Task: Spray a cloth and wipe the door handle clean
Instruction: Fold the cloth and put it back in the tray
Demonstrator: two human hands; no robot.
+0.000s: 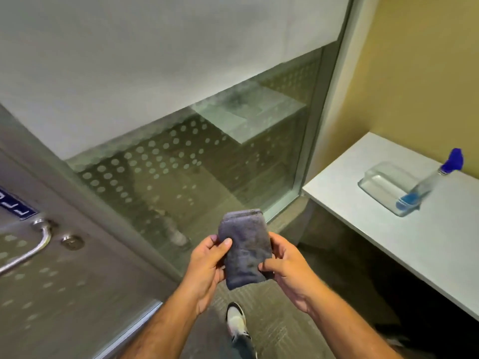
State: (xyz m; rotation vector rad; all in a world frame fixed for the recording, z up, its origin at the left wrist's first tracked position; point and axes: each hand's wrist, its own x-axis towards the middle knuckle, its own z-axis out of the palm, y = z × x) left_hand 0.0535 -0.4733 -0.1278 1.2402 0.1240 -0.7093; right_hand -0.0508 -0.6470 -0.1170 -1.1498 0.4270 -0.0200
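Observation:
A folded grey cloth [245,248] is held upright in front of me by both hands. My left hand [207,265] grips its left edge with the thumb on the front. My right hand [287,268] pinches its right lower edge. The curved metal door handle [31,250] is on the glass door at the far left, well apart from the cloth. A clear spray bottle [427,182] with a blue nozzle and a little blue liquid stands tilted in a clear tray on the white table at the right.
The white table [388,229] runs along the yellow wall at right, with a clear plastic tray [381,182] on it. A round lock [72,241] sits beside the handle. A frosted, dotted glass wall [181,164] fills the middle. My shoe [237,322] is on the carpet below.

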